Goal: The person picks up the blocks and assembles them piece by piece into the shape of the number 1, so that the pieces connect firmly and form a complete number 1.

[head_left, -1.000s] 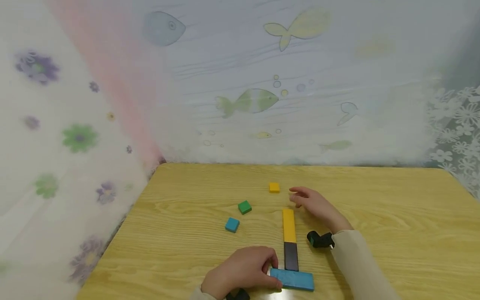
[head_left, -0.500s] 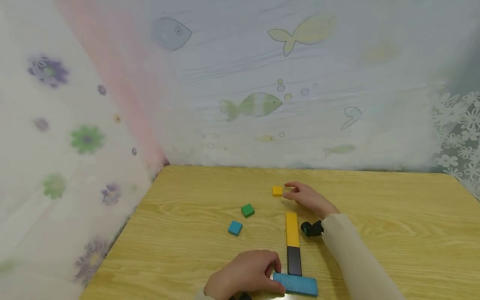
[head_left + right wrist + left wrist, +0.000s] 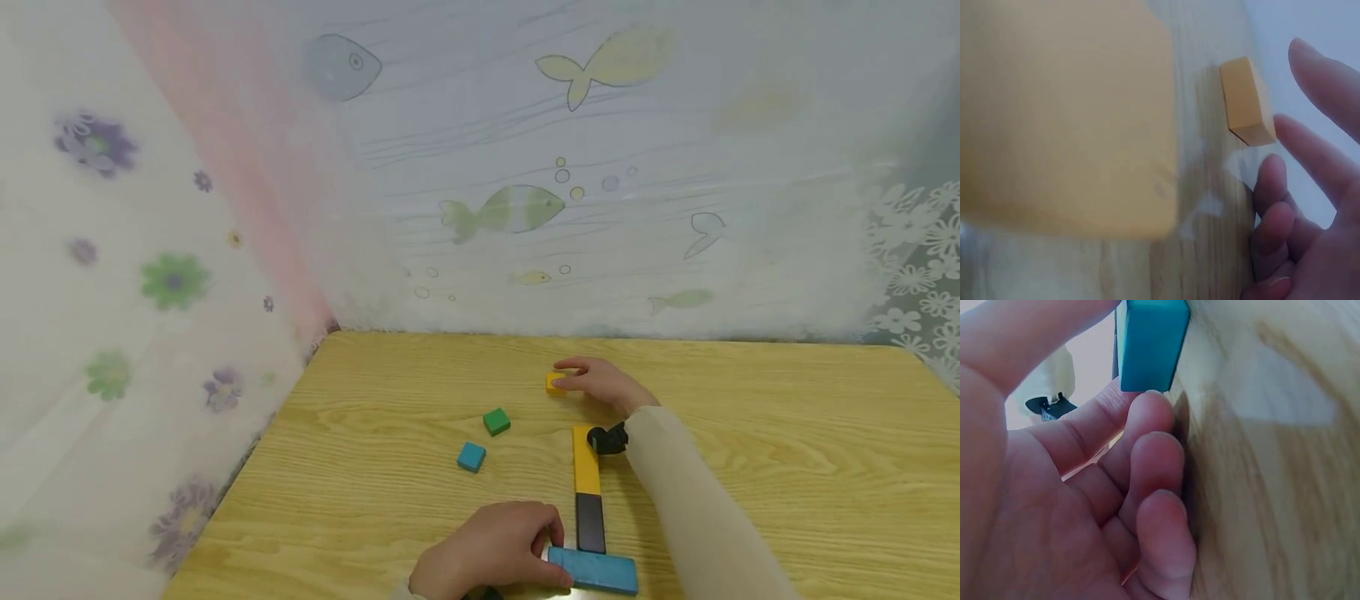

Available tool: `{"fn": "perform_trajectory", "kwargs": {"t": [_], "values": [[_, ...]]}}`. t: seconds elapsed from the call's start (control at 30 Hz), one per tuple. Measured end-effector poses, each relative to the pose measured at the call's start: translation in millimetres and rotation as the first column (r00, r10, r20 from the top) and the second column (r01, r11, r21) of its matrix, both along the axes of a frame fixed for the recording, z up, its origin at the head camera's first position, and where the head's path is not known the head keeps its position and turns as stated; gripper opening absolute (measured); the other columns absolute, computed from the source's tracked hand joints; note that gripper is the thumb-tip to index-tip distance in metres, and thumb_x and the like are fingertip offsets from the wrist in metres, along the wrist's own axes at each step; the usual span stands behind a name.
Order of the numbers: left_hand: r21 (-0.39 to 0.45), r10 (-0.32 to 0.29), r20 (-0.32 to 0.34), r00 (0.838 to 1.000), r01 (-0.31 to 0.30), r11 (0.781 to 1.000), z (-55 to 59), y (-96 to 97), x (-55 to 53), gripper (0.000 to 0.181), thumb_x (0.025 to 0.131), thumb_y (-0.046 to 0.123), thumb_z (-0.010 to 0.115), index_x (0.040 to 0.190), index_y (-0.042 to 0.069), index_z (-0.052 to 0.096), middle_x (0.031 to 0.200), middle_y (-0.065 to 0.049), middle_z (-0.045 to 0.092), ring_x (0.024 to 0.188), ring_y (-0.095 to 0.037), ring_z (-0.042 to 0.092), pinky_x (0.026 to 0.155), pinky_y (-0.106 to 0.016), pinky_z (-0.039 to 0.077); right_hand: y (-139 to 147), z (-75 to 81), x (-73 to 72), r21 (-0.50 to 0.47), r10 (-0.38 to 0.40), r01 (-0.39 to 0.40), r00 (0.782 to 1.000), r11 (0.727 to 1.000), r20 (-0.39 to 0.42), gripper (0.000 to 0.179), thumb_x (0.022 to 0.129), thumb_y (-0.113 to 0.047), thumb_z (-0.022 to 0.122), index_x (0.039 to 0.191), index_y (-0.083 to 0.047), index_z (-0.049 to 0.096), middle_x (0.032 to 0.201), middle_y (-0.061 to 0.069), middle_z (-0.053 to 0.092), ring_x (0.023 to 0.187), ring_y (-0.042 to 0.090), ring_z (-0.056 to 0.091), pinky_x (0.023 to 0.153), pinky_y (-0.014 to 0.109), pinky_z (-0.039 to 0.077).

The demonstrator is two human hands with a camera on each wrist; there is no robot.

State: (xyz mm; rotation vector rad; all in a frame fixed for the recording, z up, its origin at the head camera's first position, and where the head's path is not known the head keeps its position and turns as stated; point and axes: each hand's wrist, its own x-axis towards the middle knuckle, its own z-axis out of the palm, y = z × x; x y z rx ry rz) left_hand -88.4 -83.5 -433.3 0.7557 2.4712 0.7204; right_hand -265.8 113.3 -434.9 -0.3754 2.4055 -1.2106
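Note:
In the head view my left hand (image 3: 491, 546) pinches the left end of a long light-blue block (image 3: 600, 572) between thumb and fingers. Its end face also shows in the left wrist view, the blue block (image 3: 1155, 350) standing on the wood above my curled fingers. My right hand (image 3: 603, 387) reaches over a small yellow square block (image 3: 550, 388) at the back, thumb and forefinger spread around it. From the right wrist, the small yellow block (image 3: 1241, 94) has a fingertip right at its edge, while the thumb stands apart from it.
A dark block (image 3: 590, 523) and a long yellow block (image 3: 587, 473) run in line away from the light-blue one. The right wrist camera overlaps the long yellow block. Left of them lie a green square (image 3: 497, 422) and a small blue square (image 3: 472, 457) on the wooden table (image 3: 337, 500).
My right hand has moved left, its thumb and forefinger coming around the small yellow block. The left hand stays on the light-blue block. The head view has shifted slightly.

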Motion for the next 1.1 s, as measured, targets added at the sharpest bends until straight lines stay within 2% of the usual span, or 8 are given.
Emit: {"fn": "perform_trajectory", "kwargs": {"t": [0.2, 0.37, 0.53, 0.67, 0.77, 0.93, 1.1], "values": [[0.003, 0.003, 0.004, 1.0, -0.003, 1.0, 1.4, 0.0, 0.6, 0.028, 0.072, 0.05, 0.068, 0.085, 0.028, 0.056, 0.062, 0.013, 0.047, 0.051, -0.002, 0.041, 0.048, -0.019, 0.034, -4.9, -0.9, 0.8, 0.029, 0.006, -0.006, 1.0, 1.0, -0.019, 0.051, 0.082, -0.036, 0.062, 0.127, -0.015, 0.05, 0.129, 0.014, 0.041, 0.11, 0.029, 0.043, 0.091, 0.045, 0.033], [0.005, 0.003, -0.001, 1.0, -0.003, 1.0, 2.0, -0.1, 0.9, 0.028, 0.072, 0.049, 0.068, 0.084, 0.028, 0.056, 0.062, 0.014, 0.046, 0.051, -0.002, 0.041, 0.048, -0.019, 0.034, -8.5, -1.3, 2.3, 0.026, -0.041, 0.042, 0.999, 0.999, -0.009, 0.039, 0.082, -0.028, 0.065, 0.119, -0.016, 0.057, 0.121, 0.01, 0.048, 0.102, 0.025, 0.047, 0.088, 0.042, 0.035], [-0.004, 0.003, 0.001, 1.0, -0.003, 1.0, 2.9, 1.0, 0.2, 0.028, 0.072, 0.049, 0.068, 0.085, 0.028, 0.056, 0.061, 0.014, 0.046, 0.052, -0.002, 0.041, 0.048, -0.019, 0.034, -7.6, -2.4, 1.3, 0.035, -0.078, 0.078, 0.997, 0.996, -0.011, 0.034, 0.083, -0.025, 0.064, 0.114, -0.013, 0.059, 0.109, 0.008, 0.052, 0.092, 0.023, 0.048, 0.08, 0.038, 0.038], [-0.011, 0.004, 0.005, 1.0, -0.003, 1.0, 3.2, 0.7, -0.4, 0.028, 0.072, 0.05, 0.068, 0.085, 0.028, 0.056, 0.062, 0.013, 0.046, 0.052, -0.002, 0.041, 0.048, -0.019, 0.034, -5.3, -2.1, -0.7, 0.029, -0.071, 0.071, 0.997, 0.997, -0.012, 0.032, 0.084, -0.025, 0.062, 0.113, -0.012, 0.058, 0.103, 0.008, 0.053, 0.085, 0.023, 0.047, 0.075, 0.035, 0.037], [-0.01, 0.001, -0.002, 1.0, -0.001, 1.0, 2.8, 0.2, -1.2, 0.029, 0.072, 0.051, 0.067, 0.085, 0.028, 0.056, 0.062, 0.013, 0.047, 0.052, -0.002, 0.042, 0.048, -0.019, 0.034, -2.0, -1.1, -2.1, 0.016, -0.046, 0.047, 0.999, 0.999, -0.019, 0.031, 0.086, -0.023, 0.059, 0.116, -0.013, 0.057, 0.11, 0.01, 0.052, 0.092, 0.025, 0.048, 0.079, 0.037, 0.037], [-0.003, -0.011, -0.012, 1.0, 0.011, 1.0, -0.1, 0.9, -1.6, 0.029, 0.072, 0.052, 0.066, 0.087, 0.029, 0.056, 0.063, 0.014, 0.046, 0.052, -0.001, 0.042, 0.048, -0.019, 0.035, 4.6, 0.0, -4.1, 0.021, 0.007, -0.007, 1.0, 1.0, -0.016, 0.033, 0.09, -0.017, 0.053, 0.123, -0.014, 0.054, 0.13, 0.014, 0.042, 0.113, 0.03, 0.043, 0.091, 0.043, 0.034], [-0.006, -0.015, -0.018, 1.0, 0.015, 1.0, -1.1, 0.2, -0.8, 0.028, 0.073, 0.052, 0.065, 0.087, 0.029, 0.056, 0.063, 0.014, 0.046, 0.052, -0.001, 0.041, 0.048, -0.019, 0.035, 8.4, 1.8, -4.5, 0.057, 0.018, -0.018, 1.0, 0.998, 0.0, 0.035, 0.09, -0.018, 0.052, 0.124, -0.011, 0.052, 0.129, 0.015, 0.043, 0.109, 0.029, 0.045, 0.091, 0.044, 0.034]]}}
